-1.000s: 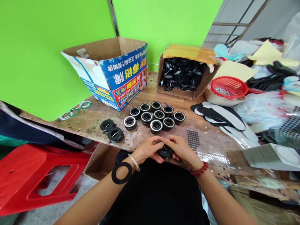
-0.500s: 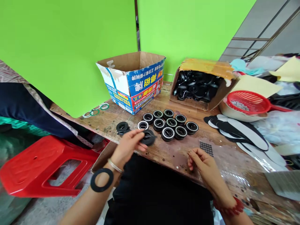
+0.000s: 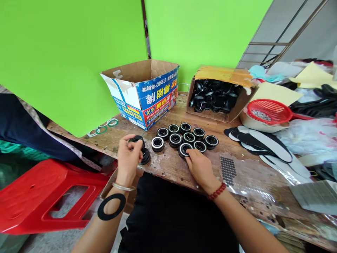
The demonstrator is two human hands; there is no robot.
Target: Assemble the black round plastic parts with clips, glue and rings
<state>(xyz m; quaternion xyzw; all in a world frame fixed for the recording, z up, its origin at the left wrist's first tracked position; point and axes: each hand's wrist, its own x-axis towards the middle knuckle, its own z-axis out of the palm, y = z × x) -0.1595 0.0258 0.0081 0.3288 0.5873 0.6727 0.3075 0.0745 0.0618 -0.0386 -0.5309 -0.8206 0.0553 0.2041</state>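
Note:
My left hand (image 3: pixel 127 156) has its thumb and fingers closed around a plain black round piece (image 3: pixel 137 139) at the table's front left. Just below that lies another black round piece (image 3: pixel 145 156), close to my fingertips. My right hand (image 3: pixel 201 167) pinches the near edge of a black disc with a pale ring (image 3: pixel 185 149), at the front of a cluster. Several like discs (image 3: pixel 175 140) stand close together behind it, and one whiter-rimmed disc (image 3: pixel 157 144) sits a little to the left. A flat black ring (image 3: pixel 112 207) hangs around my left forearm.
Behind are a blue printed carton (image 3: pixel 155 95) and a box of black parts (image 3: pixel 213 96). To the right lie a red sieve (image 3: pixel 270 110), insoles (image 3: pixel 271 140), a sheet of dark dots (image 3: pixel 228 170) and a grey block (image 3: pixel 314 196). A red stool (image 3: pixel 39 196) stands left.
My left hand has moved left to the plain black pieces; the piece it carried is away from the cluster. My empty right hand has moved left onto a ringed disc. The view has shifted slightly.

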